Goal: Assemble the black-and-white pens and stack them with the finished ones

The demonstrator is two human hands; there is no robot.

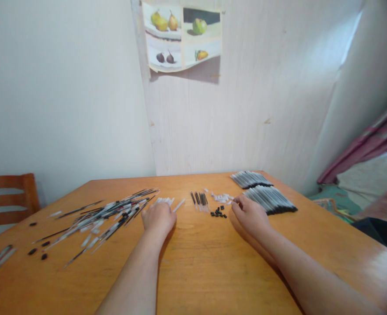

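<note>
Head view: left hand point(159, 216) at tubes point(165, 201), right hand point(250, 213) at white pieces point(221, 197).

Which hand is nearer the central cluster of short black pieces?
Right: the right hand is just right of the black pieces; the left hand is farther off, leftward.

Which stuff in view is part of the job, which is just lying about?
Likely the job:
- white tubes, by the left hand
- white bits, by the right hand
- dark sticks, between the hands
- black bits
- grey sticks, right
- mixed heap, left

Likely just there:
- chair
- fruit pictures
- curtain
</note>
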